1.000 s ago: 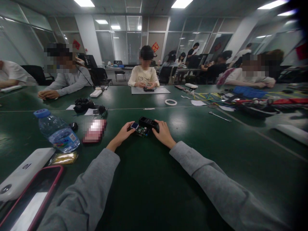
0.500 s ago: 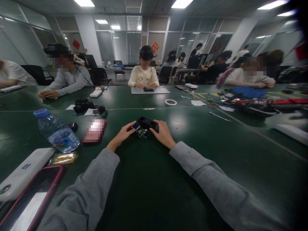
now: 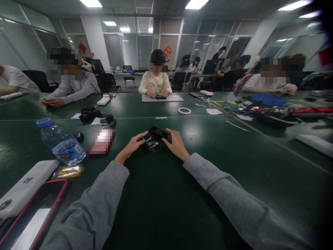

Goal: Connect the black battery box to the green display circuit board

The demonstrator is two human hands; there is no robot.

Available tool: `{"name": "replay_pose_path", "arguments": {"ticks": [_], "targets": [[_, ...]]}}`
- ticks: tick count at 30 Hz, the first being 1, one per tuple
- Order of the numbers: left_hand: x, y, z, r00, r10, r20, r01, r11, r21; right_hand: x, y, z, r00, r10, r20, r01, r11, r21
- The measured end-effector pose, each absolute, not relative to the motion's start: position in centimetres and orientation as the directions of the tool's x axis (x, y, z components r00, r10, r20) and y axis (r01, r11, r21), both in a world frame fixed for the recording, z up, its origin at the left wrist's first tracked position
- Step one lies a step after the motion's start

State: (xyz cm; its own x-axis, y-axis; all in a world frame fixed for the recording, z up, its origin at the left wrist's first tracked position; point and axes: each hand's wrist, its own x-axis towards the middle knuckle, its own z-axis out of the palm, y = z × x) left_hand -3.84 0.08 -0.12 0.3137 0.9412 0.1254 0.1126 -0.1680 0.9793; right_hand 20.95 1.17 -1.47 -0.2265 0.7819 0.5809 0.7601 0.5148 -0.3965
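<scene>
In the head view, my left hand (image 3: 133, 145) pinches the left edge of a small green circuit board (image 3: 154, 146) that carries a little square screen (image 3: 146, 137). Just behind the board lies a black plastic case (image 3: 157, 132) with a square window. My right hand (image 3: 176, 143) grips the case's right end between thumb and fingers. Board and case sit close together at a slant, low over the table. Whether they touch I cannot tell.
Left on the green table (image 3: 161, 194) are a water bottle (image 3: 62, 142), a pink phone (image 3: 102, 141), a white device (image 3: 28, 185) and a red-edged phone (image 3: 36, 215). Beyond are a white ring (image 3: 184, 110), a wrench (image 3: 237, 126) and cables (image 3: 281, 109). A person (image 3: 155, 83) sits opposite.
The circuit board has shifted slightly down and away from the black case, and more of the case's front shows. Both hands have stayed almost where they were.
</scene>
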Motion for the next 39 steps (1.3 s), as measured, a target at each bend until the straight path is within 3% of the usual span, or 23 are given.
{"name": "replay_pose_path", "arguments": {"ticks": [11, 39], "targets": [[-3.7, 0.1, 0.0, 0.325, 0.934, 0.146, 0.089, -0.184, 0.979, 20.8, 0.5, -0.7, -0.364, 0.773, 0.519, 0.727, 0.584, -0.360], [-3.6, 0.3, -0.2, 0.292, 0.948, 0.126, 0.134, -0.171, 0.976, 20.8, 1.1, -1.4, -0.242, 0.761, 0.602, 0.731, 0.551, -0.402]]}}
